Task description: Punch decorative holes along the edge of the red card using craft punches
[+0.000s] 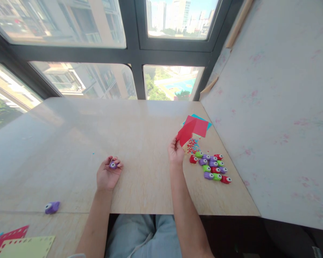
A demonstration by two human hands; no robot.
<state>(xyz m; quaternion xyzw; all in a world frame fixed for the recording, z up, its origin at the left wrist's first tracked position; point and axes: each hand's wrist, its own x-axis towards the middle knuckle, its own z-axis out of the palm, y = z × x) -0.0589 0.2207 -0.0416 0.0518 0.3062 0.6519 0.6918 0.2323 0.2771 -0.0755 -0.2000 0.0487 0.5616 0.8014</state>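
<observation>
I sit at the bench [140, 186] with my left hand [107, 175] resting on it, palm up, fingers curled around a small purple punch [113, 165]. My right hand [175, 152] lifts a red paper sheet [185, 134] by its lower corner, fingers pinched together on it, just above the bench.

As I judge it, I am at the step of bringing paper and punch together. The next move calls for sliding the sheet's edge squarely into the punch's slot, so both hands must meet near the middle.

I see no containers. A cluster of red, green and purple punches [211, 166] lies loose right of my right hand, confetti bits [193, 146] just beyond it, and more red and teal sheets [200, 125] behind. A stray purple punch [52, 207] and punched sheets [18, 243] lie at the lower left.
</observation>
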